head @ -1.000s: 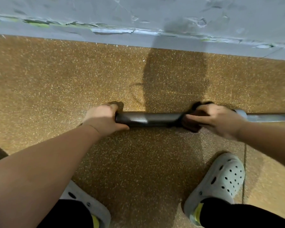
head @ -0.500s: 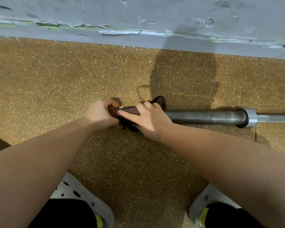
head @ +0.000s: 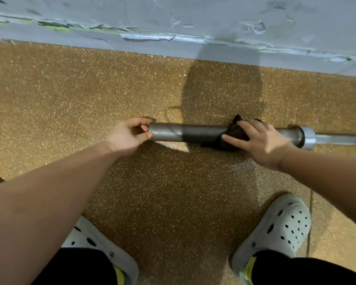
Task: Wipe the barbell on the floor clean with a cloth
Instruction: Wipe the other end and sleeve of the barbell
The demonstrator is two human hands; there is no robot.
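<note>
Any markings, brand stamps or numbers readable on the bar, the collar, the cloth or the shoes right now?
None can be read.
Barbell: sleeve shows bare metal, no stamp visible; its end face is covered by the left hand.
Collar: plain.
Cloth, under the right hand: dark, no label showing.
Shoes: small dark rivet spot, too small to read.

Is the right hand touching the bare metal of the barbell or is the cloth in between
Cannot tell. In the head view the right hand presses the dark cloth around the barbell, fingers lying on cloth, but the palm hides what is underneath.
</note>
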